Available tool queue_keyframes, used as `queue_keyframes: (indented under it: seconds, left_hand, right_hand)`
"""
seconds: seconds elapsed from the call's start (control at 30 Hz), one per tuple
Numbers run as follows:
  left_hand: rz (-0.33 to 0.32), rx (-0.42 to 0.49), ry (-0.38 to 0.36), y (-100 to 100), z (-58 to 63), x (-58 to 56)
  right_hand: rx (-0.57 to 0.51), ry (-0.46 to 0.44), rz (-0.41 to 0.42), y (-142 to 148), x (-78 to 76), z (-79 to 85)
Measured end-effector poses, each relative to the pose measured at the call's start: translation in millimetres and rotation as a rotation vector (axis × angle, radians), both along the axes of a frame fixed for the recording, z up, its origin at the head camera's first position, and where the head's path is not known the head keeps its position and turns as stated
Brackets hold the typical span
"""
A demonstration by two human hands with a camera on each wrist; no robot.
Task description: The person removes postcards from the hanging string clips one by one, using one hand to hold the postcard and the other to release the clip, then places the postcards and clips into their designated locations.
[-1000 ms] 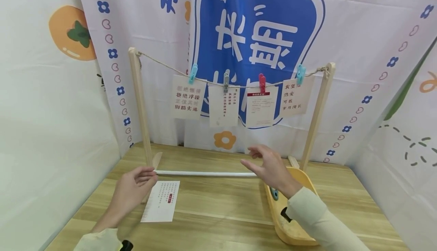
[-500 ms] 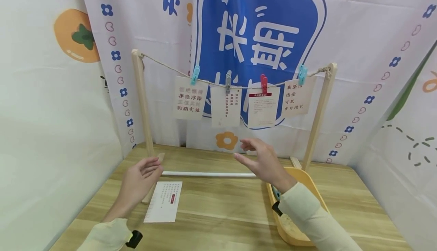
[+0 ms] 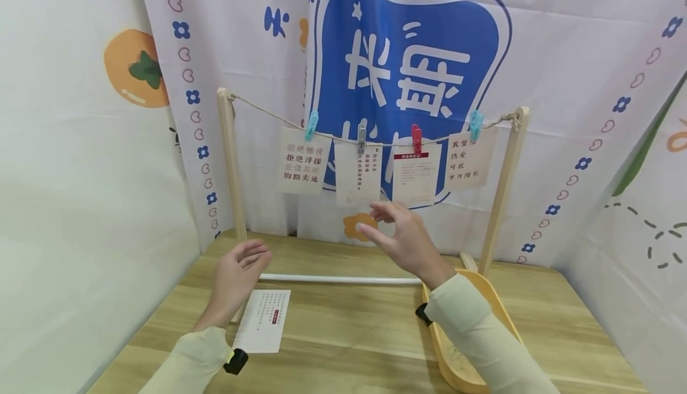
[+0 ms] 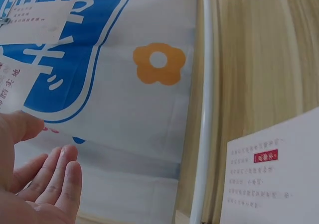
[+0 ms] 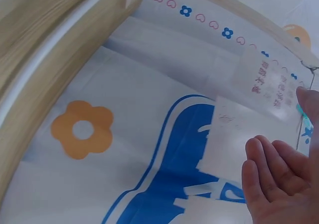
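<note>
My left hand (image 3: 241,278) hovers with relaxed fingers over the left side of the table, holding nothing. Just below and right of it a white printed card (image 3: 263,325) lies flat on the wood. My right hand (image 3: 405,242) is raised, thumb and fingers apart with nothing between them, under the hanging cards. A twine line (image 3: 268,112) carries a card under a left blue clothespin (image 3: 312,126), one under a grey clothespin (image 3: 362,137), one under a red clothespin (image 3: 416,139) and one under a right blue clothespin (image 3: 475,124).
Wooden posts, left (image 3: 231,161) and right (image 3: 504,191), hold the twine, and a white rod (image 3: 338,279) runs low between them. A yellow tray (image 3: 448,370) stands at the right, partly hidden by my right sleeve. Behind hangs a printed cloth (image 3: 257,215).
Both hands have risen; the left has drifted right and away from the left end of the white rod, the right has moved left and up. The view has shifted slightly. The cards hang as before.
</note>
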State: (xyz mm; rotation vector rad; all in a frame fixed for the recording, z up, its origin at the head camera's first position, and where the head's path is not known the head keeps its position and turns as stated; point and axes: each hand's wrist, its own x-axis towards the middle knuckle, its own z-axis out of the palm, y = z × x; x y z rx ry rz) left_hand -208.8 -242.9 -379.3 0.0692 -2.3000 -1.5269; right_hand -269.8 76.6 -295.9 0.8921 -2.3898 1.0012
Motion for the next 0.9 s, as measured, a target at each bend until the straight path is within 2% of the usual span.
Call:
queue_keyframes:
  seconds: [0.13,0.27,0.37,0.57,0.77,0.9]
  left_hand:
    - [0.004,0.013,0.013,4.4,3.8,-10.2]
    - [0.005,0.063,0.058,9.1,10.2,-21.4]
    - [0.027,0.115,0.08,12.8,14.7,-29.8]
    - [0.071,0.183,0.073,18.0,21.8,-44.4]
    - [0.093,0.231,0.077,17.6,29.4,-53.7]
    - [0.083,0.243,0.092,16.6,34.2,-57.0]
  right_hand:
    - [-0.015,0.045,0.037,-10.3,1.2,13.2]
    - [-0.024,0.079,0.059,-20.5,1.2,29.6]
    - [-0.019,0.092,0.052,-28.0,1.6,41.9]
    - [-0.005,0.113,0.017,-38.6,1.3,61.1]
    - [0.011,0.153,0.009,-47.4,0.4,74.2]
    - [0.018,0.154,0.004,-52.8,-1.9,81.8]
